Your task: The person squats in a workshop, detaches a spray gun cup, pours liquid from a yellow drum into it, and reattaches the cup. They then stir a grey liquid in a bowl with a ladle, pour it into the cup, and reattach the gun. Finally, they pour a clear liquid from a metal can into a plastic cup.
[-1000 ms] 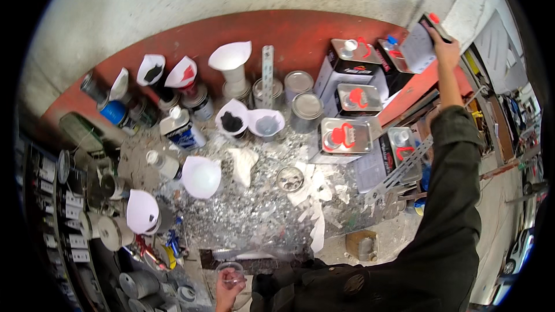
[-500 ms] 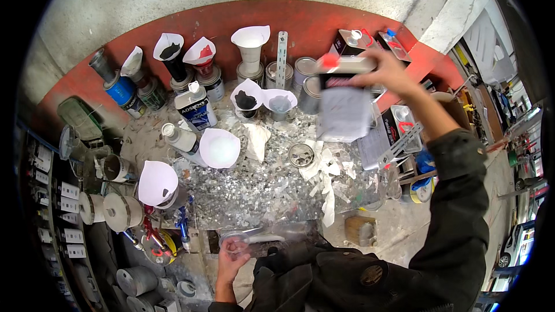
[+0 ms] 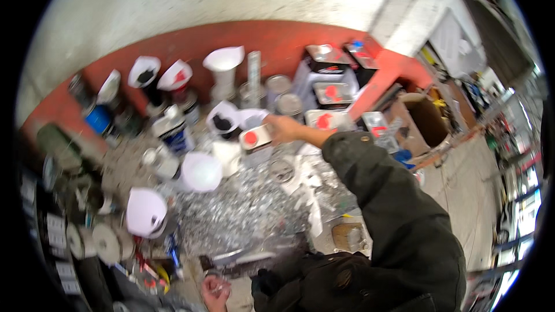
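Observation:
My right hand (image 3: 282, 130) reaches across the bench, closed on the upper part of a rectangular metal can (image 3: 254, 137) with a red cap. The can is over the bench, beside two cups with white paper funnels; one funnel (image 3: 223, 117) is stained black. Low in the picture, near my body, my left hand (image 3: 214, 290) is curled around a clear plastic cup (image 3: 217, 280), blurred and hard to see. In front of the can lie a crumpled white cloth (image 3: 228, 157) and a round open tin (image 3: 282, 170).
Along the red back panel (image 3: 266, 37) stand several tins and cups with paper funnels, and an upright metal ruler (image 3: 254, 75). Several red-capped cans (image 3: 332, 93) crowd the right end, by a cardboard box (image 3: 426, 120). Spray guns (image 3: 172, 247) hang at the front left.
My right hand has carried the can leftward and lower over the bench, from the right-hand cans. My left hand has shifted slightly down and left. The whole view has tilted and blurred.

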Demonstrator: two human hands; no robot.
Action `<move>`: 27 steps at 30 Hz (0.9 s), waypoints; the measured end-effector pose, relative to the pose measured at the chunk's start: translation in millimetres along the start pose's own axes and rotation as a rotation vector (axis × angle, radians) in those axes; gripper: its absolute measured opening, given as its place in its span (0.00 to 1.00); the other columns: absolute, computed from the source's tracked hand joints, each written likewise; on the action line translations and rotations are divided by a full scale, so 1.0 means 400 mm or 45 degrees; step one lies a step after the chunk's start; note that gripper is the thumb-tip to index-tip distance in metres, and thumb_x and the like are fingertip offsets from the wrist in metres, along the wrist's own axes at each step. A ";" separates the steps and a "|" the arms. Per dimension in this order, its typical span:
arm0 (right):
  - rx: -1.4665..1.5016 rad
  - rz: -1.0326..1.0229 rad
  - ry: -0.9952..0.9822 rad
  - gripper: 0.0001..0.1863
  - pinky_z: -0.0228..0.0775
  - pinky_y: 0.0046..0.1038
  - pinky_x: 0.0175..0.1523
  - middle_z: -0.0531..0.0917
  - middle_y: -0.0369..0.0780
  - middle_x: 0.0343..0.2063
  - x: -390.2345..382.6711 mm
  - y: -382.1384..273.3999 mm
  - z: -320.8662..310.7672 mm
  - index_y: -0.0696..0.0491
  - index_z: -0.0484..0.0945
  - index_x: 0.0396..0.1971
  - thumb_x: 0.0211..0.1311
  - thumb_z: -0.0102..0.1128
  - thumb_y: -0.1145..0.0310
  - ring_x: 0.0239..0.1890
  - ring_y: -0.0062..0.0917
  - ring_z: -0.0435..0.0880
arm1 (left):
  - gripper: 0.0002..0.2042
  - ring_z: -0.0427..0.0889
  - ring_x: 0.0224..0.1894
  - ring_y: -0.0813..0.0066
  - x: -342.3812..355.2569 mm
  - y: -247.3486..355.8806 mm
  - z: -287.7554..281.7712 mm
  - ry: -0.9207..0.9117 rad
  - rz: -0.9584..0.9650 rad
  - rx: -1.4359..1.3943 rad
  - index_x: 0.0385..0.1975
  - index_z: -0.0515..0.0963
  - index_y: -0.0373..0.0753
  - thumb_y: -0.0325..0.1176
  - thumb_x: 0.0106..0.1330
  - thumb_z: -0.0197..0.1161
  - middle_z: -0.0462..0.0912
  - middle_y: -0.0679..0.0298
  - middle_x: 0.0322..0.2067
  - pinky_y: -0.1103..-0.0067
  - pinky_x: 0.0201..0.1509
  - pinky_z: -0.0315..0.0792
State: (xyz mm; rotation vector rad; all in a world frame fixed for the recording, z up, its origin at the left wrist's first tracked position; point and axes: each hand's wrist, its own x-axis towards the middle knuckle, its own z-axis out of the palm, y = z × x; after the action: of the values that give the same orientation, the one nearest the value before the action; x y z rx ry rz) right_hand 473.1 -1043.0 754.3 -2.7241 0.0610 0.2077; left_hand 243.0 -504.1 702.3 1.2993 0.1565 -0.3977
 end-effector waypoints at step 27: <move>-0.581 0.552 0.404 0.13 0.73 0.42 0.44 0.83 0.48 0.33 -0.081 0.838 -0.762 0.50 0.82 0.37 0.50 0.57 0.67 0.39 0.44 0.82 | 0.29 0.75 0.48 0.65 0.040 0.030 0.188 0.220 -0.178 0.370 0.58 0.65 0.35 0.33 0.57 0.68 0.75 0.57 0.45 0.71 0.53 0.72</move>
State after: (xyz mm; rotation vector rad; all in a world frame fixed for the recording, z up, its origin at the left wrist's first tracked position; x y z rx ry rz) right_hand 458.2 -1471.7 903.8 -3.1362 0.7859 -0.1097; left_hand 254.2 -576.6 728.2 1.6153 0.3464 -0.4386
